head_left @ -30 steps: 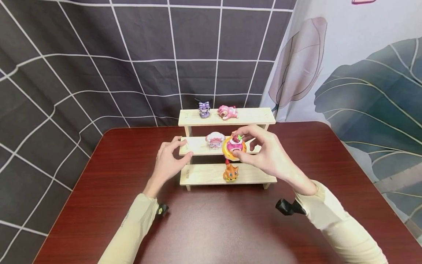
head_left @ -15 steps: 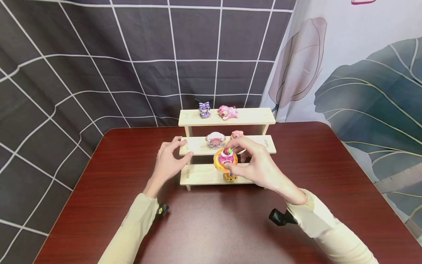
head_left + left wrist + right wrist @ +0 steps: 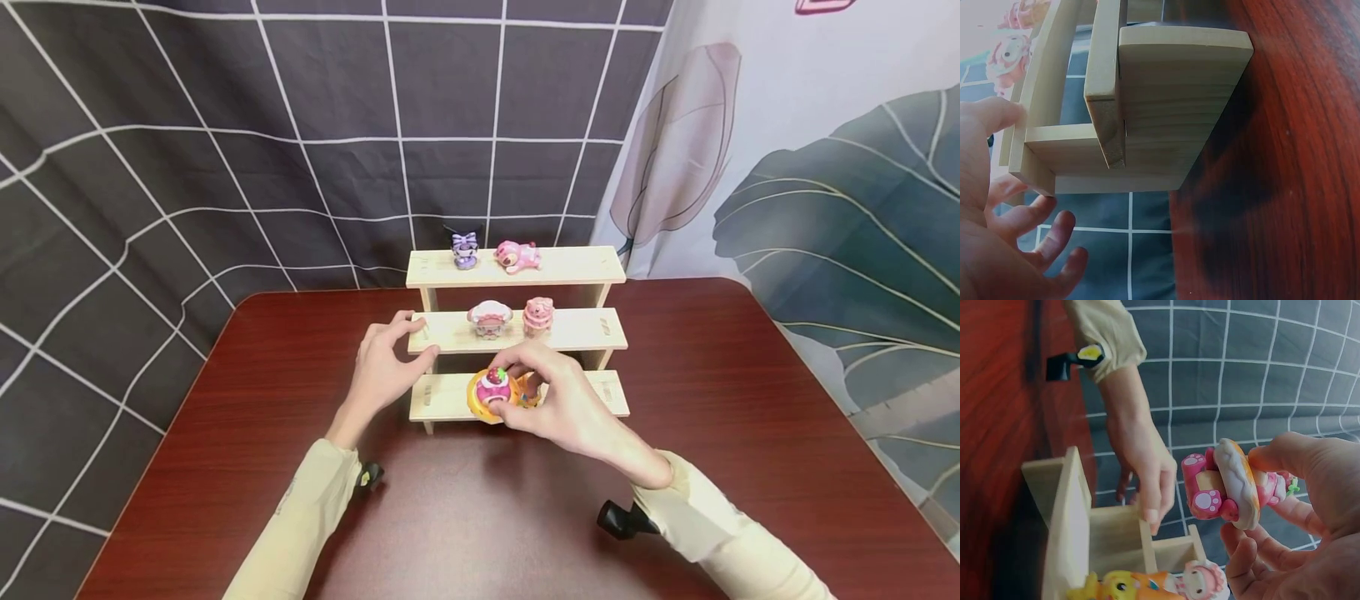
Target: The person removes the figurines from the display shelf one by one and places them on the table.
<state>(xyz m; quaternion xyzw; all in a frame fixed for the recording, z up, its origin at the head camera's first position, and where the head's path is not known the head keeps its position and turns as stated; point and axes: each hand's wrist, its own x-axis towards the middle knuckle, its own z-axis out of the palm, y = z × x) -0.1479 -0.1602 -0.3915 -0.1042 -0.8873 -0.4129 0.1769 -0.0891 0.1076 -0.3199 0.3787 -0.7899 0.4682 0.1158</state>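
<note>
A pink bear figurine point(image 3: 493, 392) with a strawberry on its head and a yellow-and-white ring round its body is pinched between the thumb and fingers of my right hand point(image 3: 558, 396). In the head view it appears in front of the bottom tier of a three-tier wooden shelf point(image 3: 442, 396); the right wrist view shows its pink feet and the ring point(image 3: 1238, 481). Partly behind my right hand is an orange-and-yellow figurine point(image 3: 531, 392) on that tier. My left hand point(image 3: 386, 358) holds the left end of the middle tier, thumb and fingers around its edge.
On the middle tier sit a white-and-pink figurine point(image 3: 490, 318) and a pink figurine point(image 3: 538, 315). A purple figurine point(image 3: 465, 250) and a pink lying bear point(image 3: 517, 255) are on the top tier. The dark red table point(image 3: 300, 350) meets a grid-patterned curtain point(image 3: 442, 83).
My right hand has carried the ringed bear figurine down and left, from the middle tier's front to the bottom tier. The pink figurine behind it now shows. My left hand stays put.
</note>
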